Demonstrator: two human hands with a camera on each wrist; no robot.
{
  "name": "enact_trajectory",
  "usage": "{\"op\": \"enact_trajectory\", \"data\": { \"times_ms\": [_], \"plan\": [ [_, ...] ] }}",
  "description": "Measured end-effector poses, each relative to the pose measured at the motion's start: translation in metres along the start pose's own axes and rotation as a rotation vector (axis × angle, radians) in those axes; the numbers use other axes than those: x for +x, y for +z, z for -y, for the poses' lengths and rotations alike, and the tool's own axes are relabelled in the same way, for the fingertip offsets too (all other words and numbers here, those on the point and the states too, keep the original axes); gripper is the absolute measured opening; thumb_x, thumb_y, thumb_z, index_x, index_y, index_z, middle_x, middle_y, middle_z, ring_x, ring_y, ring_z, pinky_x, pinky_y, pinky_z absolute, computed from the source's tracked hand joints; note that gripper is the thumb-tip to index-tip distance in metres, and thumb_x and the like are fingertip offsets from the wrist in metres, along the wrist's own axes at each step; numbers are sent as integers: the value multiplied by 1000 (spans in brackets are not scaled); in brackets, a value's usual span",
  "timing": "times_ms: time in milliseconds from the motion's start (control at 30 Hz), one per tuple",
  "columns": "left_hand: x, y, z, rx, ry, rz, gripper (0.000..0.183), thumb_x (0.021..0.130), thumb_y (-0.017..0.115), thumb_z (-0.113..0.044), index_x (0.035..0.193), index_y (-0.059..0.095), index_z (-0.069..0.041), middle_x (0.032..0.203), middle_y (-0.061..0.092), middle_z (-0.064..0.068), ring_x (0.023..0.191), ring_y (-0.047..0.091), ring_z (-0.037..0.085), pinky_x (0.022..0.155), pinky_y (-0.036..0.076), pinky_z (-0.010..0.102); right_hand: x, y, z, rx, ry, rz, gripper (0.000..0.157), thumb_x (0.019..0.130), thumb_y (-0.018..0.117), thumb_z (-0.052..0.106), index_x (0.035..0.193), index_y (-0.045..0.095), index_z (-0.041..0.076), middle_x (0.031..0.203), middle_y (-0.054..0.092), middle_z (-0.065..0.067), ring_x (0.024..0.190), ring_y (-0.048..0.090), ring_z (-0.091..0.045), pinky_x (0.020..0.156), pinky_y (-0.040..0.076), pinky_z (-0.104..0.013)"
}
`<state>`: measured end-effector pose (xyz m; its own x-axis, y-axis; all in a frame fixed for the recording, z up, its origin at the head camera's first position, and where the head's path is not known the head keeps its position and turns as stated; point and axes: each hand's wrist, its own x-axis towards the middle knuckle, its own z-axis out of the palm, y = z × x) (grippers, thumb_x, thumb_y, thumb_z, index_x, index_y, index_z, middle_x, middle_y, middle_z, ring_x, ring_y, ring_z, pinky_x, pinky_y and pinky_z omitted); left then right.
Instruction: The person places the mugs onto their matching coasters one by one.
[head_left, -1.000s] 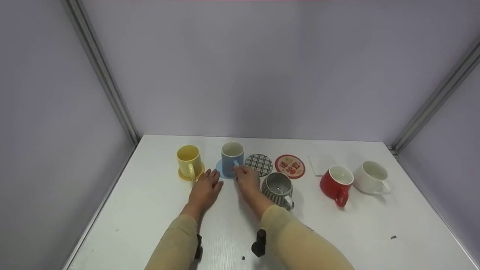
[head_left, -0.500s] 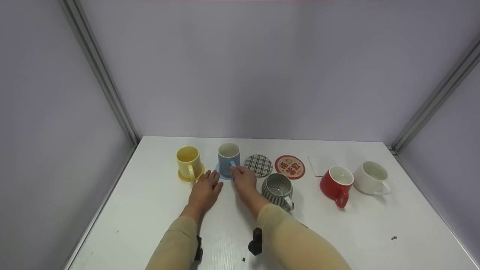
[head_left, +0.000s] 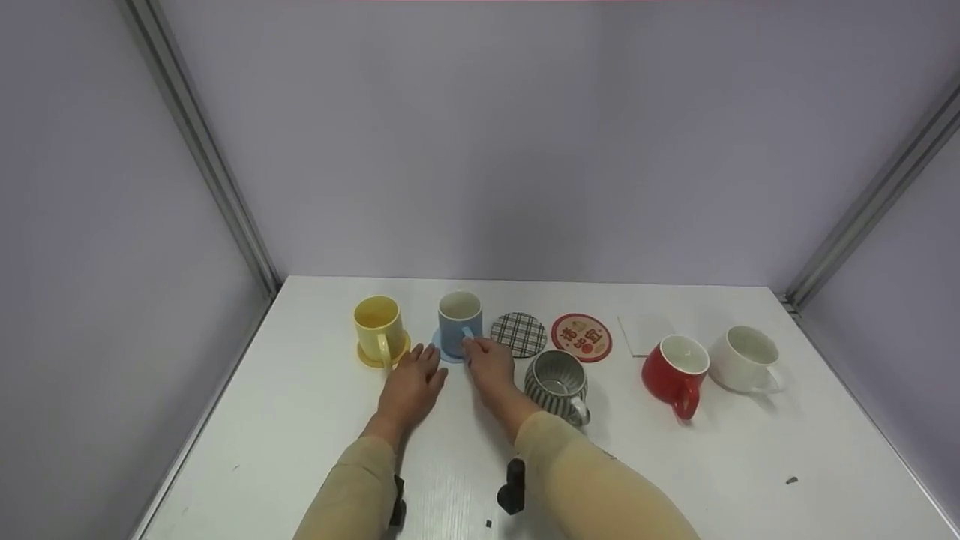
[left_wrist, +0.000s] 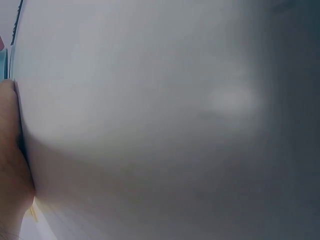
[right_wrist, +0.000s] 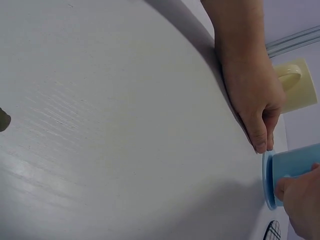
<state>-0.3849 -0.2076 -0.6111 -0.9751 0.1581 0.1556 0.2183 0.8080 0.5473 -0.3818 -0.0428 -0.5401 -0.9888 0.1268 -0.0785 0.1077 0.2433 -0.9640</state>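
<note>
My right hand [head_left: 491, 367] pinches the handle of a blue mug [head_left: 452, 335], which stands upright on a round blue coaster [right_wrist: 268, 187]. Palm down on the table, my left hand [head_left: 409, 386] lies with its fingers loosely extended between that coaster and a yellow mug [head_left: 370, 335]. From the right wrist view, the left fingertips are at the blue coaster's edge; whether they touch it I cannot tell. A yellow coaster [head_left: 365, 359] sits under the yellow mug. Only the edge of the left hand shows in the left wrist view.
Right of the blue mug lie a plaid coaster [head_left: 518, 334], a red patterned coaster [head_left: 581, 337] and a white square coaster [head_left: 643, 334]. A grey striped mug [head_left: 551, 390], a red mug [head_left: 664, 376] and a white mug [head_left: 733, 365] stand nearer the front and right. Walls enclose the table.
My right hand has shifted the blue mug slightly left, more centrally over the blue coaster, and still pinches its handle. The left hand stays in place. The head view has tilted slightly.
</note>
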Motion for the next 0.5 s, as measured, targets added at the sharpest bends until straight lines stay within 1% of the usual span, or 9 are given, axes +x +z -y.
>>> {"op": "enact_trajectory", "data": {
  "times_ms": [133,267,400,500],
  "plan": [
    [-1,0,-1,-1,4,-1,54,111,56,-35,157,52,-7,164,47,9,156,36,33,127,29,52,1,0,-2,-6,1,10,31,108,62,25,93,72,0,87,66,-5,88,55,-17,76,45,-31],
    [1,1,1,-6,5,-8,54,112,56,-36,158,51,-8,164,46,8,156,35,32,128,28,51,1,0,-2,-2,0,30,30,108,61,26,92,70,2,87,64,-3,89,55,-17,77,44,-31],
    [0,2,1,-2,24,-24,54,111,56,-34,156,53,-4,163,48,12,155,37,35,127,29,52,1,0,-3,-9,13,37,31,109,61,27,103,76,1,93,68,-2,95,58,-18,86,50,-35],
    [-1,1,-1,5,30,-26,53,111,57,-33,154,54,-2,162,49,13,155,37,35,127,29,52,0,1,-4,-19,28,36,33,109,61,28,111,77,0,96,69,-2,98,59,-18,89,52,-36]
  ]
}}
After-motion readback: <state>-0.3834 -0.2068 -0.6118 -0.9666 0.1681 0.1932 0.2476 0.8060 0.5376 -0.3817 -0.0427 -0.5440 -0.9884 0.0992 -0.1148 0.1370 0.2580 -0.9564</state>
